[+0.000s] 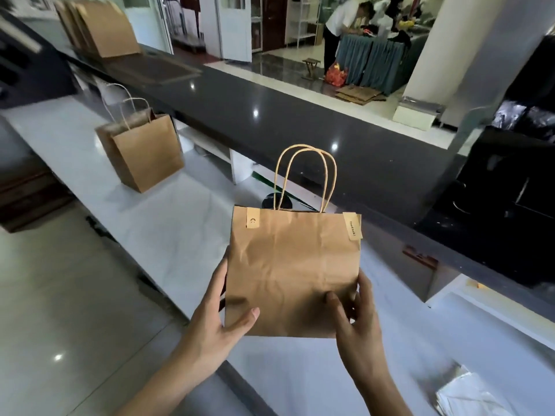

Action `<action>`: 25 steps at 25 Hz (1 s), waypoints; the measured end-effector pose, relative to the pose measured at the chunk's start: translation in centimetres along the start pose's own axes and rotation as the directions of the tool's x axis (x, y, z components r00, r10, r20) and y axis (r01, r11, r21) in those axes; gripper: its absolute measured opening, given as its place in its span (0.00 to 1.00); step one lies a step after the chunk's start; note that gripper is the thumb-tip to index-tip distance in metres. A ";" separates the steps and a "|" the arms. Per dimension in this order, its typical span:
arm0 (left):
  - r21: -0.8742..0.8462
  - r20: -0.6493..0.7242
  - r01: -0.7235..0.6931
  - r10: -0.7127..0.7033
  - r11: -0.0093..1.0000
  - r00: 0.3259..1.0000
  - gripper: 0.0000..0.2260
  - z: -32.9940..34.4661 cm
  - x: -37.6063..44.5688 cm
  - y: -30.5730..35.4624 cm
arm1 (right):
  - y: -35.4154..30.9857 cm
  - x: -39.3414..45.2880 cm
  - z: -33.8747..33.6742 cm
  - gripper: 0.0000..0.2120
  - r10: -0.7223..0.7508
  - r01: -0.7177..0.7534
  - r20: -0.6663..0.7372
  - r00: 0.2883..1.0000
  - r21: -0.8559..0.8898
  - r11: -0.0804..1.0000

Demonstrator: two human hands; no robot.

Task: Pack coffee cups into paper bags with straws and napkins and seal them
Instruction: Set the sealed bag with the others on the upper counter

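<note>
A brown paper bag (292,265) with twisted paper handles is held upright above the white counter (168,235), between both hands. Two paper sticker strips fold over its closed top edge, one at each corner. My left hand (216,316) grips the bag's lower left side, thumb on the front. My right hand (357,319) grips the lower right corner, thumb across the front face. What is inside the bag is hidden. A dark round object (277,201), only partly visible, peeks out behind the bag's top.
Another brown paper bag (144,151) with white handles stands on the counter at the left. Flat bags (102,25) lean upright on the dark raised ledge (270,115) at far left. White napkins or wrappers (474,394) lie at bottom right. People stand at a table in the background.
</note>
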State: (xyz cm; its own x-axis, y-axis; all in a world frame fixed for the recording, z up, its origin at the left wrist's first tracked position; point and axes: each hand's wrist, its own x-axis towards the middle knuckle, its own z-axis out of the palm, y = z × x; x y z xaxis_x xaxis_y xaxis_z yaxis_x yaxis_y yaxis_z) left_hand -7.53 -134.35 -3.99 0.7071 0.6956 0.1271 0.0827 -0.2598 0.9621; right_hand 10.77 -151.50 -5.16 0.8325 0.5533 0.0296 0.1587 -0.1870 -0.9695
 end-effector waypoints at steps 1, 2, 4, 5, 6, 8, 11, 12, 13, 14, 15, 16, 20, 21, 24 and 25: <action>-0.006 -0.018 0.013 -0.013 1.000 1.000 0.43 -1.8 0.0 -0.2 | -0.7 0.1 1.7 0.27 -0.013 0.013 0.021 1.000 0.003 1.000; -0.017 -0.031 0.030 -0.031 0.999 0.999 0.43 -3.6 0.0 -0.3 | -1.4 0.0 3.4 0.27 -0.030 0.029 0.041 0.999 0.010 1.000; -0.040 -0.075 0.056 -0.059 0.998 0.995 0.43 -7.7 -0.2 -0.7 | -3.0 -0.1 7.5 0.28 -0.072 0.071 0.082 0.994 0.017 0.997; -0.032 -0.105 0.071 -0.074 0.997 0.992 0.43 -9.6 -0.3 -0.9 | -3.6 -0.2 9.4 0.30 -0.085 0.083 0.103 0.991 0.018 0.996; -0.019 -0.132 0.086 -0.088 0.996 0.987 0.43 -11.7 -0.5 -1.1 | -4.3 -0.3 11.4 0.32 -0.092 0.090 0.124 0.988 0.021 0.996; -0.008 -0.178 0.118 -0.117 0.993 0.977 0.43 -15.6 -1.1 -1.8 | -5.8 -0.4 15.5 0.36 -0.114 0.111 0.178 0.977 0.031 0.993; -0.021 -0.238 0.125 -0.126 0.992 0.963 0.43 -21.8 -1.7 -2.8 | -7.9 -0.2 22.2 0.39 -0.185 0.174 0.255 0.949 0.067 0.983; -0.033 -0.254 0.135 -0.139 0.990 0.957 0.44 -23.4 -1.8 -3.1 | -8.5 -0.2 24.0 0.40 -0.198 0.182 0.284 0.938 0.083 0.980; -0.047 -0.268 0.143 -0.150 0.989 0.952 0.44 -25.1 -2.3 -3.4 | -9.0 -0.2 25.8 0.40 -0.205 0.184 0.317 0.926 0.094 0.978; -0.049 -0.288 0.150 -0.158 0.987 0.944 0.44 -27.0 -2.8 -3.7 | -9.6 -0.4 27.8 0.40 -0.204 0.179 0.349 0.914 0.103 0.978; -0.041 -0.305 0.149 -0.154 0.988 0.940 0.44 -28.4 -3.2 -4.0 | -10.0 -0.5 29.4 0.41 -0.209 0.183 0.371 0.905 0.106 0.977; -0.028 -0.329 0.151 -0.152 0.988 0.932 0.44 -30.0 -3.6 -4.2 | -10.4 -0.6 31.3 0.41 -0.214 0.185 0.391 0.895 0.111 0.976; -0.033 -0.429 0.219 -0.212 0.975 0.878 0.46 -35.2 -3.9 -5.3 | -12.3 -0.5 38.1 0.43 -0.250 0.209 0.450 0.857 0.139 0.968; -0.043 -0.458 0.235 -0.228 0.971 0.859 0.46 -36.5 -3.7 -5.7 | -12.8 -0.1 39.9 0.42 -0.277 0.241 0.466 0.840 0.136 0.961; -0.053 -0.538 0.267 -0.253 0.962 0.804 0.46 -39.9 -3.0 -6.7 | -14.5 1.3 45.2 0.43 -0.321 0.291 0.532 0.783 0.142 0.946; -0.059 -0.564 0.273 -0.258 0.960 0.784 0.46 -41.1 -2.6 -7.0 | -15.0 2.0 46.9 0.43 -0.328 0.295 0.555 0.764 0.151 0.943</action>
State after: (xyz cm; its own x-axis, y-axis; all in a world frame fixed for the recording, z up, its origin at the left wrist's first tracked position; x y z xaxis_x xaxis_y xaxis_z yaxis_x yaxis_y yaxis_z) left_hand -38.81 -106.86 -1.19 0.1371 0.9905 -0.0120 0.2312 -0.0202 0.9727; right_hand -14.85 -109.54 -1.94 0.2897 0.9348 0.2055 0.3151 0.1096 -0.9427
